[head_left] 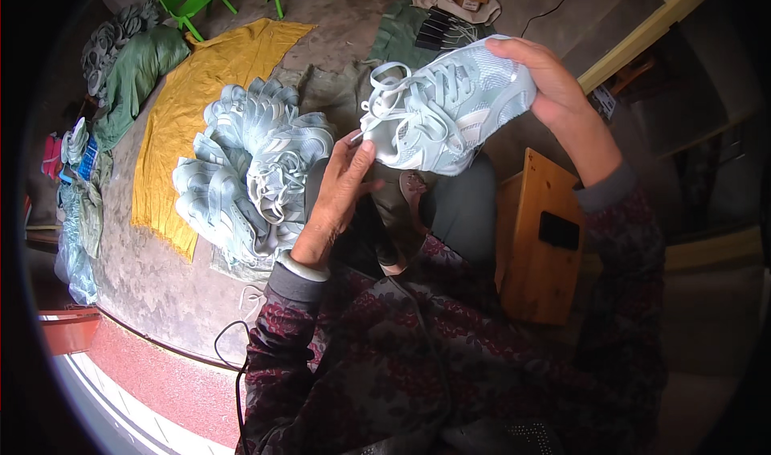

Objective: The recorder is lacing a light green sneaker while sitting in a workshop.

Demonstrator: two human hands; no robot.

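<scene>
Head view: right hand (554, 93) grips the pale mint mesh lace-up sneaker (446, 106) at its toe, raised above the lap. Left hand (341, 186) fingers pinch its white lace (385, 106) end.

Both hands raised, left hand (337, 194) pinching, right hand (550, 81) fingers curled.

The right hand (554, 93) covers the far end of the pale shoe (446, 114), whose underside is turned away, the left hand (341, 190) hides whatever its fingertips pinch at the laces, and the heap of shoe uppers (249, 174) conceals part of the yellow cloth (201, 110).
</scene>
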